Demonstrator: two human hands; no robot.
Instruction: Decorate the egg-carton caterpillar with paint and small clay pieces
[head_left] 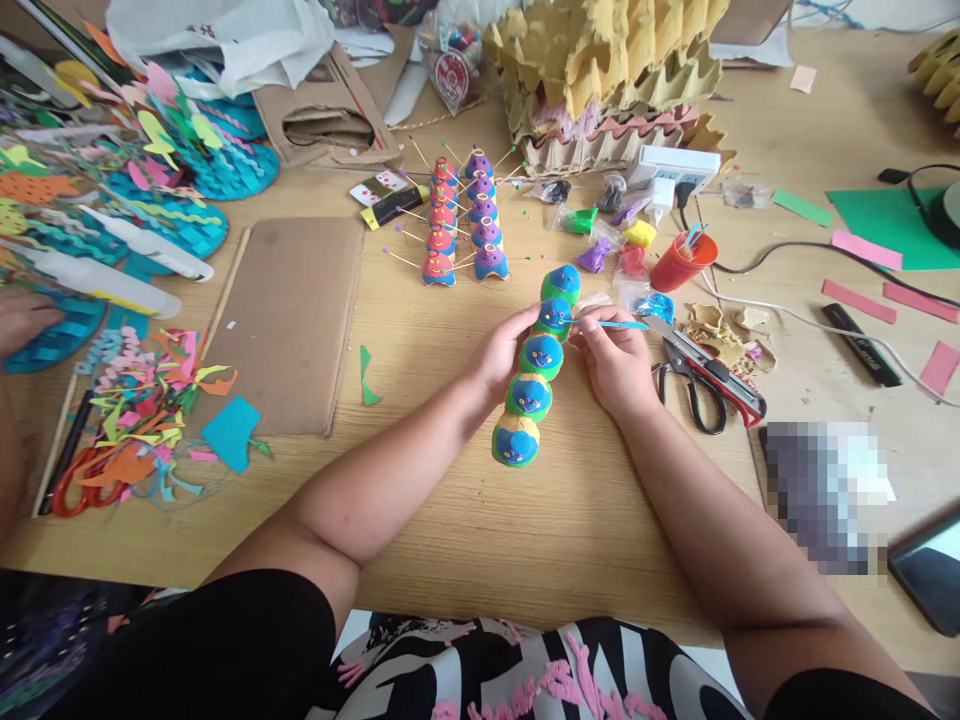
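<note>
A strip of several green and blue domes (pixel 541 354), some with small faces, hangs above the middle of the table. My left hand (pixel 504 352) is closed on its left side near the second dome from the far end. In my right hand (pixel 616 365) is a thin blue tool (pixel 621 325), held in a pinch, its tip at that same dome. Yellow patches show on the two domes nearest me. Beyond stand two finished-looking strips, one red and blue (pixel 442 222), one purple and blue (pixel 484 215), with thin sticks poking out.
A cardboard sheet (pixel 289 325) and paper scraps (pixel 165 410) lie left. Scissors (pixel 697 385), a red cutter (pixel 724 375), an orange cup (pixel 684 262) and clay packets (pixel 595 254) are right. Egg trays (pixel 600 70) are stacked behind. Another person's hand (pixel 26 320) rests at far left.
</note>
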